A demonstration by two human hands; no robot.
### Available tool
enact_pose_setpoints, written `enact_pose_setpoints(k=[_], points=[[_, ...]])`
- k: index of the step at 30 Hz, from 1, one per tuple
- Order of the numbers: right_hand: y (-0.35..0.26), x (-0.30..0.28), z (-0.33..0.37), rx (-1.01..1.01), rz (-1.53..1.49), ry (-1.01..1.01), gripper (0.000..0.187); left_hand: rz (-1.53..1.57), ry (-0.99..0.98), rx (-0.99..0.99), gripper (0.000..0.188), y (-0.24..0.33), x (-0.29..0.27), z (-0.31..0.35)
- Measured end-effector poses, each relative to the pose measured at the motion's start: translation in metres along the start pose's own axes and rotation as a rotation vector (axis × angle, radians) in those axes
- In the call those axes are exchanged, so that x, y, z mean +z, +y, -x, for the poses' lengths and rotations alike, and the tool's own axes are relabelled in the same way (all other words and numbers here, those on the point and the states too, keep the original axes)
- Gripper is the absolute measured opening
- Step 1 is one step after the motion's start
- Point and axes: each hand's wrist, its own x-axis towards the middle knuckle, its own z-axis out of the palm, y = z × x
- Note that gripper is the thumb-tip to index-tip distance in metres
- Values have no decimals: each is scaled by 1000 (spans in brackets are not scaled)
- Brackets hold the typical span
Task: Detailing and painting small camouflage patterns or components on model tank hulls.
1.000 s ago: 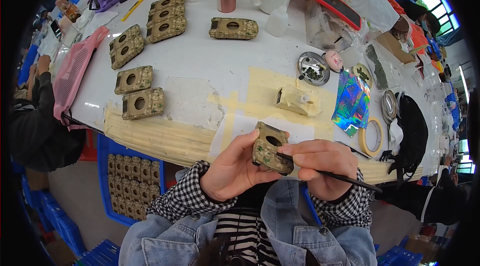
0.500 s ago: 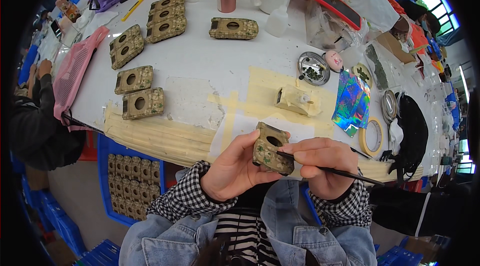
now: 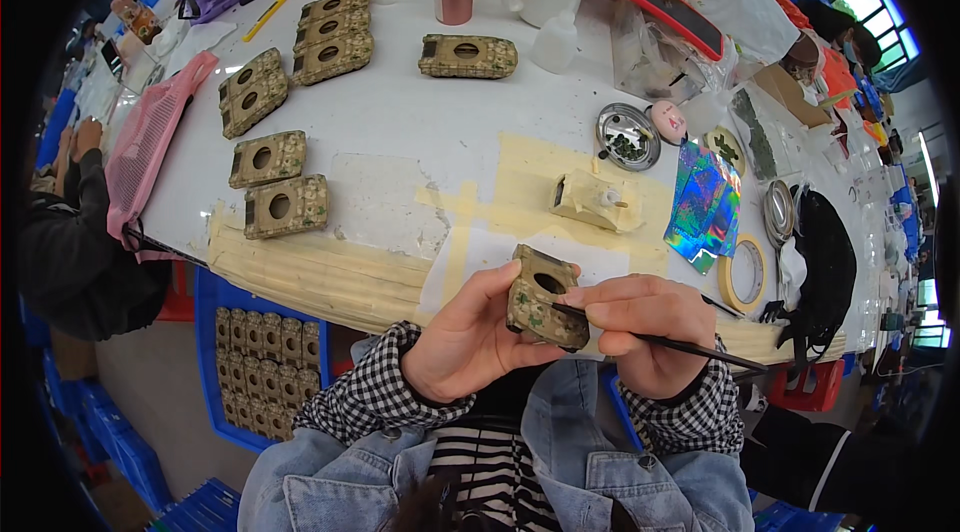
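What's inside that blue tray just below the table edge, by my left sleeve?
The blue tray holds rows of camouflage-patterned model hulls with round openings. Your checked left sleeve and denim jacket cover its near right corner, and whatever lies beneath the hulls is hidden.

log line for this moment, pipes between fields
left hand: holds camouflage model tank hull | right hand: grips slim black tool, tip at hull | table: more camouflage hulls at left, tape roll at right

At the frame's lower right, another person's dark-clothed leg (image 3: 792, 448) has shifted lower, uncovering more of a red stool (image 3: 815, 388); nearby, the thin black tool (image 3: 690, 348) has its rear end slightly higher
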Motion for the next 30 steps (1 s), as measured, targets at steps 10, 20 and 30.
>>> enact_pose_setpoints(k=[10, 20, 30], points=[[0, 0, 0, -6, -6, 4, 23, 63, -56, 23, 57, -2, -6, -1], [-1, 0, -1, 3, -9, 7, 22, 60, -50, 18, 57, 0, -5, -1], [1, 1, 3, 17, -45, 22, 21, 84, -57, 12, 57, 0, -5, -2]])
